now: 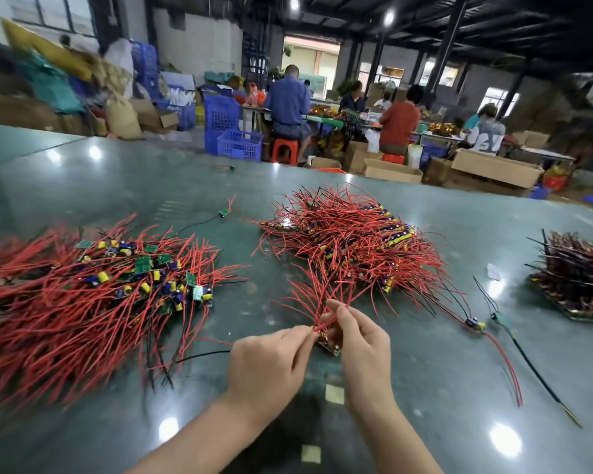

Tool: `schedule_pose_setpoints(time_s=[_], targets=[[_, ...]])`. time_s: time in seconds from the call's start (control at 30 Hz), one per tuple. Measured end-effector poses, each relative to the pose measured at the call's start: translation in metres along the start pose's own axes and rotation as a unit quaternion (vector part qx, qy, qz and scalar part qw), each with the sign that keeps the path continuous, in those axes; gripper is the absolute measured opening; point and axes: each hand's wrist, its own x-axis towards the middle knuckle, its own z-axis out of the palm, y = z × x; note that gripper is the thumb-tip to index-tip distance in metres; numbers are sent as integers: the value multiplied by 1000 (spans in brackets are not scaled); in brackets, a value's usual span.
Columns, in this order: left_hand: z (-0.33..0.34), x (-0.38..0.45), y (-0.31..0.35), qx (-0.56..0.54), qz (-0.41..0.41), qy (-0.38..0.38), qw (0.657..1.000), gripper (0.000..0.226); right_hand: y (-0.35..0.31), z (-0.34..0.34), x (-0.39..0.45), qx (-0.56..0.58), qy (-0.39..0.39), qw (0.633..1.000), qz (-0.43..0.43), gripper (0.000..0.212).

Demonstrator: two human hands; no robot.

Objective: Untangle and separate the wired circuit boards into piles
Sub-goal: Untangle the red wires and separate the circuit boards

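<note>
At nine o'clock, the left pile [93, 289] sprawls on the table [117, 176]: red wires, green boards, yellow and blue parts. Centre now: my left hand [267, 364] pinches the red wires of a small bundle [322, 313], fingers curled on them. My right hand [363, 340] pinches the same bundle from the other side, its board [329, 345] poking out between both hands. At twelve o'clock, just beyond, sits the middle pile [353, 241]. At two o'clock, two loose boards [483, 323] trail wires. At three o'clock, the right pile [575, 278], well apart.
</note>
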Motion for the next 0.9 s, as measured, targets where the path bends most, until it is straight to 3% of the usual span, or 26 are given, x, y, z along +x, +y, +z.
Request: schedule_pose_setpoints(time_s=[0.13, 0.33, 0.5, 0.6, 0.73, 0.83, 0.9], targets=[[-4, 0, 1, -12, 1, -12, 1000, 30, -4, -5, 5, 38, 28, 999, 13, 25], [-8, 4, 0, 105, 100, 5, 989, 33, -8, -12, 12, 47, 46, 998, 15, 21], [-9, 3, 1, 79, 55, -32, 995, 39, -12, -17, 18, 144, -4, 986, 84, 23], [-12, 2, 5, 3, -16, -68, 998, 35, -16, -20, 20, 216, -34, 968, 121, 21], [-11, 1, 7, -138, -113, -115, 977, 22, -15, -20, 22, 228, -22, 963, 139, 23], [-15, 1, 8, -147, -113, -126, 975, 20, -13, -22, 23, 277, -28, 942, 185, 21], [-17, 1, 8, -89, -77, -122, 986, 26, -14, -23, 24, 294, -34, 935, 195, 20]])
